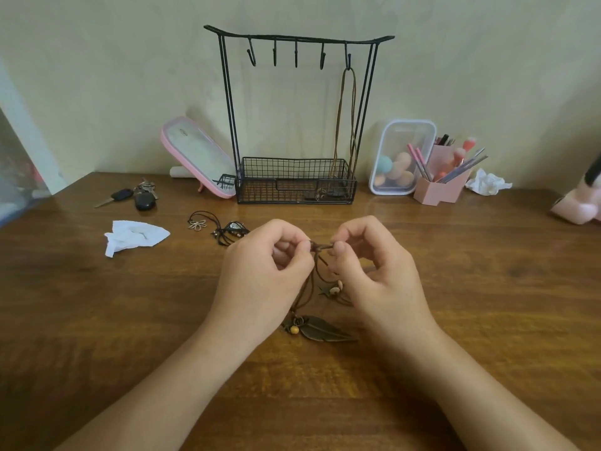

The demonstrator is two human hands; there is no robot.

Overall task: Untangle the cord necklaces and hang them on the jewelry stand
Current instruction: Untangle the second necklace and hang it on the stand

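Observation:
My left hand [263, 275] and my right hand [377, 271] both pinch a knot in a brown cord necklace [320, 247] above the wooden table [487, 288]. From the knot hang wooden beads and a bronze leaf pendant [325, 328], which touches the table. A black wire jewelry stand [296, 125] stands at the back. One brown cord necklace [346, 122] hangs from its rightmost hook into the basket. A tangle of black cord necklaces [221, 227] with a flower pendant lies left of my hands.
Keys [136, 195] and a crumpled white tissue [133, 237] lie at the left. A pink mirror [198, 157] leans beside the stand. At the right stand a clear sponge box [401, 157], a pink brush holder [442, 180] and another tissue [487, 182].

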